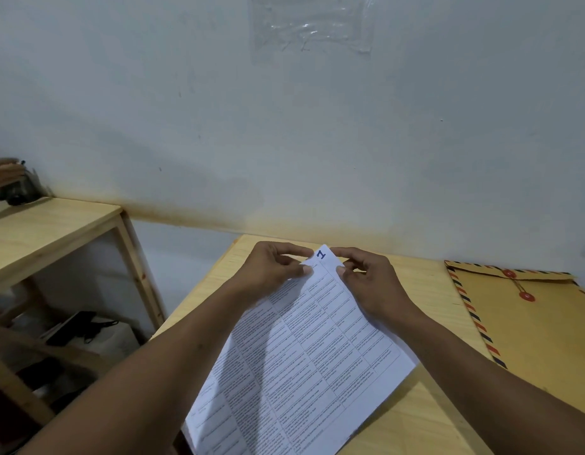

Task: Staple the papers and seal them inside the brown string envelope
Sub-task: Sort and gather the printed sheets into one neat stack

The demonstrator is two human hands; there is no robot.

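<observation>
A stack of white printed papers [301, 362] with table text lies slanted on the light wooden table [425, 418]. Its far corner carries a blue handwritten "1". My left hand [274, 267] pinches that corner from the left. My right hand [366, 277] pinches it from the right, thumb and fingers on the sheets. The brown string envelope [540, 326] lies flat at the right of the table, with striped edging, two red buttons and its flap closed. No stapler is in view.
A wooden shelf unit [54, 231] stands to the left, with dark items on its lower shelves. Another person's hand [3, 174] is at the far left edge over dark objects. The pale wall [284, 126] rises directly behind the table.
</observation>
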